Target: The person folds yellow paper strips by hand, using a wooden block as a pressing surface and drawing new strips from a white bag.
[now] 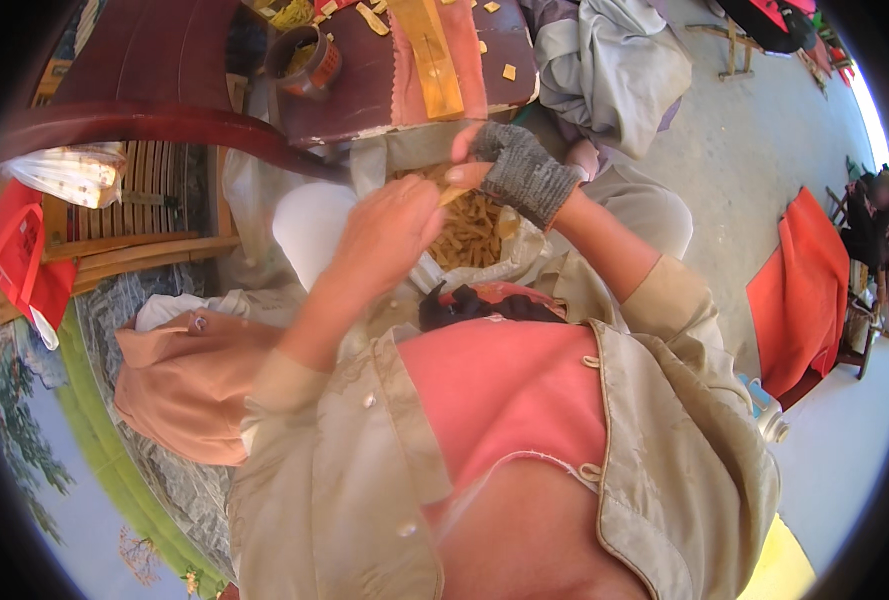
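Observation:
My left hand [396, 225], bare and somewhat blurred, has its fingers curled around a thin yellowish strip [455, 196]. Close against it on the right, my right hand [519, 172] wears a grey knitted fingerless glove, and its thumb and fingers pinch the strip's other side. Most of the strip is hidden by the fingers. Below both hands, a whitish plastic bag [516, 259] between my knees holds many small tan pieces [471, 236]. Just beyond the hands, a long yellowish board [435, 67] with a dark slit or blade lies on a pink cloth [474, 82].
The dark red table [362, 97] bears loose yellowish chips [510, 72] and a cup-like container [311, 61]. A curved dark red chair part [189, 120] and a slatted wooden chair [144, 180] stand left. Grey fabric over another person's legs [609, 67] is beyond my right hand.

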{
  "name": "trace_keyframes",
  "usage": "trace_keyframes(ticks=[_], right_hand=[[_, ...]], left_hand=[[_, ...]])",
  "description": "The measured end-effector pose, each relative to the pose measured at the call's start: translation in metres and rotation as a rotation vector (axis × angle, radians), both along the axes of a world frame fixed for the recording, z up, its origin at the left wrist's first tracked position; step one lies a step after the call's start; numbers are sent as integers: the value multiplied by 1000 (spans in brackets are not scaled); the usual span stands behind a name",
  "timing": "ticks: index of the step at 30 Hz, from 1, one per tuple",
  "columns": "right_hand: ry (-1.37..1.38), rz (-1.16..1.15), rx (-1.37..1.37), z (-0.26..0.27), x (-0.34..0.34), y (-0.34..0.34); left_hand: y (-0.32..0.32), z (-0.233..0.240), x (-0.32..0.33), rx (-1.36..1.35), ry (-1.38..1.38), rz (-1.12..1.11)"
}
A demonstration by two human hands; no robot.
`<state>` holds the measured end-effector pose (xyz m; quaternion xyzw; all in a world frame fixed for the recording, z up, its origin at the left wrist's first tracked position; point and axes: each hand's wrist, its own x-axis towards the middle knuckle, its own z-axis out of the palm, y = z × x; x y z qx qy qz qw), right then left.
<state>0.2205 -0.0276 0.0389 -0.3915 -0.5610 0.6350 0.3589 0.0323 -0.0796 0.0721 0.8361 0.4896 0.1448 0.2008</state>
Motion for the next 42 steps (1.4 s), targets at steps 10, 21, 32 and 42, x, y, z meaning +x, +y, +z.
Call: trace_keyframes(ticks=[10,21,32,42], right_hand=[[6,150,-187,12,-8,-4],[-93,165,-300,3,-13,-16],[-9,212,-155,9,-9,-40],[-66,237,60,4,-9,-22]], left_hand=[[25,-37,-40,297,-302,406],[0,-61,11,-1305,-1867,429],[4,-53,20,-1024,-1478,573],[6,-56,23,-967,-1246,554]])
